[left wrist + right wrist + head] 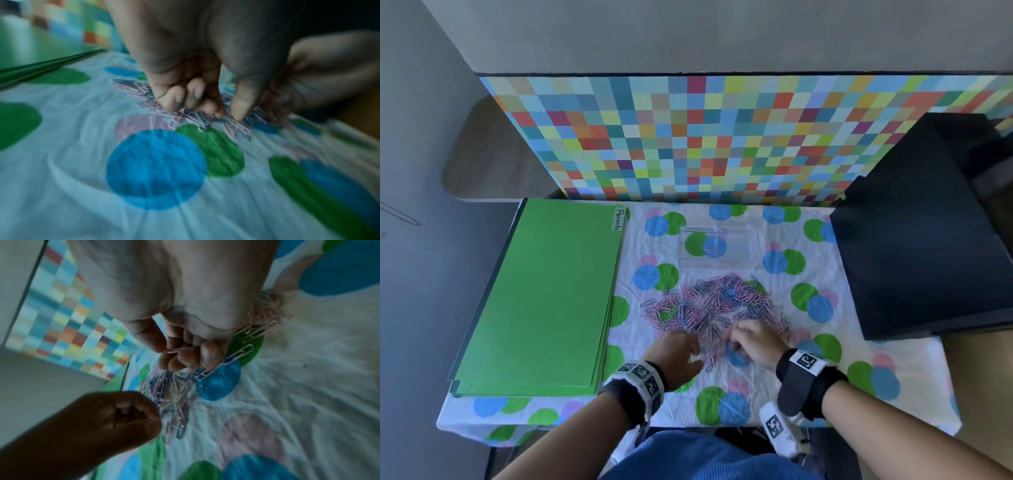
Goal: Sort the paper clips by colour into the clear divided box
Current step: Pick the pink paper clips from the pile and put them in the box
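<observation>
- The left hand (677, 349) hovers low at the near edge of the heap, its fingers (174, 99) curled down with the tips among the clips; the blur makes it impossible to tell whether its grip holds one.
- The right hand (751, 342) sits just beside it, and its grip pinches a pink paper clip (180, 349) between thumb and curled fingers.
- Both hands work over a crumpled white cloth (774, 394) with blue, green and pink dots, which covers the counter.
- Just beyond the fingertips lies the heap of paper clips (709, 303), pink and blue mixed, loosely spread.
- Farther back, clear of the heap, stands the clear divided box (743, 245); one blue clip (708, 249) lies in its left compartment.
- A stack of green folders (544, 301) lies at the left, the top one labelled "Permits".
- A black box (921, 240) stands at the right.
- A chequered multicolour panel (705, 137) rises behind.
</observation>
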Demonstrator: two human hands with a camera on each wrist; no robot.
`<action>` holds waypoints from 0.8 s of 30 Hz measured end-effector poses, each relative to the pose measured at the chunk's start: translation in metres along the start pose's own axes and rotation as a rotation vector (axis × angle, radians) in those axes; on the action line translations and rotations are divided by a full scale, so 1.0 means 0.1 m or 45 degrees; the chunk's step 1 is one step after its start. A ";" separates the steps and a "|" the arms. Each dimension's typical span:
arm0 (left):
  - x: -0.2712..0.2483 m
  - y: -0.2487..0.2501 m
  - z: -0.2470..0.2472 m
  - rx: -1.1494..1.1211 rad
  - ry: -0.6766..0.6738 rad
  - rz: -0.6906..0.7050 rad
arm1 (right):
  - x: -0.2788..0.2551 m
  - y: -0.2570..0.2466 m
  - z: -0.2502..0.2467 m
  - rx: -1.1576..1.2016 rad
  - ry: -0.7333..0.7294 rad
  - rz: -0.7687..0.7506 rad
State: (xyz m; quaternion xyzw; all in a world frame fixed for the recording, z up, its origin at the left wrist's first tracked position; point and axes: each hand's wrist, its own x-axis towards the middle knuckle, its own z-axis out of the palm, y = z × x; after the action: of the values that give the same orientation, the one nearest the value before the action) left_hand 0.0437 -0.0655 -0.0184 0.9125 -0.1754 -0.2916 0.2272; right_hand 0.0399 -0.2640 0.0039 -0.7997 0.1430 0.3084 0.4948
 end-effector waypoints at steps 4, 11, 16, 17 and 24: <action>0.01 0.04 0.11 0.206 -0.039 -0.028 | -0.04 -0.05 0.15 -0.521 0.004 -0.194; -0.01 0.12 0.04 0.336 -0.031 -0.025 | -0.02 -0.07 0.31 -0.828 -0.043 -0.255; -0.05 -0.01 -0.04 0.065 0.059 0.021 | -0.02 -0.07 0.24 -0.779 -0.069 -0.301; -0.05 -0.04 -0.06 -0.004 0.084 0.048 | -0.03 -0.08 0.21 -0.730 -0.059 -0.315; -0.02 -0.12 -0.21 -0.388 0.221 -0.195 | 0.08 -0.09 0.07 -0.341 -0.027 -0.133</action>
State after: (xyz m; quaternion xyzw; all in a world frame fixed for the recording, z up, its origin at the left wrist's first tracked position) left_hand 0.0572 -0.0483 -0.0079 0.8999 -0.0390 -0.2514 0.3543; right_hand 0.0486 -0.2533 0.0025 -0.8617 0.0537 0.3069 0.4005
